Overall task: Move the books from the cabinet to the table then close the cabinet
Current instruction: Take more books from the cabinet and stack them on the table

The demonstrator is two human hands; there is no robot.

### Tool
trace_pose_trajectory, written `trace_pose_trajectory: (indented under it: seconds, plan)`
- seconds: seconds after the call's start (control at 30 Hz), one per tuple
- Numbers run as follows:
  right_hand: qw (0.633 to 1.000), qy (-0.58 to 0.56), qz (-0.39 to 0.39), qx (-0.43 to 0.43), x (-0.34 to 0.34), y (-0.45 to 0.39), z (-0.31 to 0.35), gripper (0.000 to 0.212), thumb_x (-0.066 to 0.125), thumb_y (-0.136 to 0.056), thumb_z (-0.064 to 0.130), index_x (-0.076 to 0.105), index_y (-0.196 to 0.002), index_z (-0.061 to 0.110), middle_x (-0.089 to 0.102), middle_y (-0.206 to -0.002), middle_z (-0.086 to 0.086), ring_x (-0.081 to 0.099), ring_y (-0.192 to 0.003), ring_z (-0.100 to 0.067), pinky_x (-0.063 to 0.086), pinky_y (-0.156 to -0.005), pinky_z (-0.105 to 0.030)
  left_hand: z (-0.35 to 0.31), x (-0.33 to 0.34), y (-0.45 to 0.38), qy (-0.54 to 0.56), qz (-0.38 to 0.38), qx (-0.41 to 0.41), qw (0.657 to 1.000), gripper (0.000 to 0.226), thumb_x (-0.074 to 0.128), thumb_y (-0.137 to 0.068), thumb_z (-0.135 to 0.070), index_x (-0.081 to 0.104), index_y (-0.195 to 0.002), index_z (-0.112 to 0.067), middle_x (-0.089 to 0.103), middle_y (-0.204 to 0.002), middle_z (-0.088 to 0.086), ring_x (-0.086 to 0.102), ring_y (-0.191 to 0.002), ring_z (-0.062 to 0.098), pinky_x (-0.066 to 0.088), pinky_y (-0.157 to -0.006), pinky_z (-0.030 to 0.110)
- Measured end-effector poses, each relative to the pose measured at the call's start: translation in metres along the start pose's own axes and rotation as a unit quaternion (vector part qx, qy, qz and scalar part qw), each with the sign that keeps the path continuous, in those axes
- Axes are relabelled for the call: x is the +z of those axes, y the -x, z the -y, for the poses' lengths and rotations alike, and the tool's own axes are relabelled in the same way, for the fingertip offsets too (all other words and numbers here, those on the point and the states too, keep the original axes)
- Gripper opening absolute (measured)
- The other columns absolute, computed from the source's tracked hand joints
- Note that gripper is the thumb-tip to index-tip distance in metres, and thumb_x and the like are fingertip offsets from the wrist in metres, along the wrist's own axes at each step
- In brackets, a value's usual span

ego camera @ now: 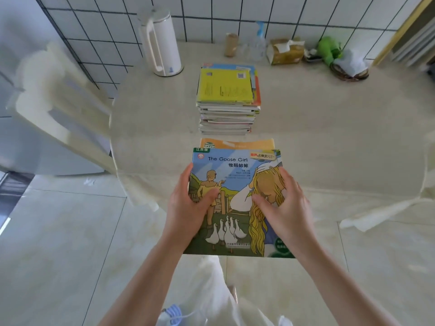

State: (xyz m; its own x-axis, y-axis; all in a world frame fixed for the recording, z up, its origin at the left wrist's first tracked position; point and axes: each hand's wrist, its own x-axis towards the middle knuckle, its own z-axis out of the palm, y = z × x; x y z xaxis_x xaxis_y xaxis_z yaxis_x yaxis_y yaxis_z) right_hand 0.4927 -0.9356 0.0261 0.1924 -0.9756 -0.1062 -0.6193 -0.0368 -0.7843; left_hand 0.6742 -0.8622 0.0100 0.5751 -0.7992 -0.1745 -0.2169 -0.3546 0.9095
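I hold a small bundle of thin books with both hands over the near edge of the table [329, 142]. The top one is "The Goose Girl" [235, 182], with geese and a blonde girl on its cover; an orange book [237, 143] peeks out beneath its far edge. My left hand [188, 205] grips the bundle's left side and my right hand [282, 203] grips its right side, thumbs on the cover. A tall stack of books [227, 100] with a yellow cover on top stands on the table just beyond. The cabinet is out of view.
A white kettle [160, 41] stands at the table's back left. Along the tiled wall are a cork-coloured jar [231, 44], a clear bottle [257, 43], a tissue pack [284, 50] and a green toy [329, 49]. A white chair [58, 104] stands at the left.
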Motion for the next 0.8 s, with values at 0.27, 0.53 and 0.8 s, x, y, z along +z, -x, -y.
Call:
trace_pose_trajectory:
  seconds: [0.27, 0.53, 0.8]
  plan:
    - [0.999, -0.008, -0.031, -0.011, 0.017, -0.100, 0.039, 0.083, 0.077, -0.077, 0.037, 0.034, -0.145, 0.024, 0.054, -0.135, 0.004, 0.050, -0.115, -0.006, 0.043, -0.097, -0.026, -0.030, -0.003, -0.115, 0.007, 0.006, 0.031, 0.999, 0.070, 0.073, -0.083, -0.033, 0.035, -0.142, -0.036, 0.055, -0.104, -0.031, 0.070, -0.095, 0.009, 0.060, -0.076, 0.032]
    - [0.998, -0.041, -0.040, -0.021, 0.013, -0.178, 0.054, 0.083, 0.079, -0.076, 0.034, 0.035, -0.145, 0.024, 0.056, -0.132, 0.005, 0.055, -0.117, -0.009, 0.042, -0.094, -0.022, -0.059, 0.013, -0.188, 0.009, -0.002, 0.039, 0.999, 0.074, 0.075, -0.081, -0.034, 0.035, -0.144, -0.035, 0.053, -0.103, -0.036, 0.070, -0.095, 0.008, 0.060, -0.079, 0.036]
    - [0.998, -0.038, -0.012, -0.040, -0.003, -0.265, 0.051, 0.084, 0.078, -0.076, 0.038, 0.034, -0.145, 0.025, 0.057, -0.131, 0.004, 0.054, -0.119, -0.011, 0.044, -0.099, -0.027, -0.087, 0.053, -0.244, 0.020, -0.047, 0.011, 0.999, 0.072, 0.076, -0.081, -0.031, 0.038, -0.141, -0.039, 0.058, -0.103, -0.030, 0.071, -0.085, 0.003, 0.059, -0.065, 0.022]
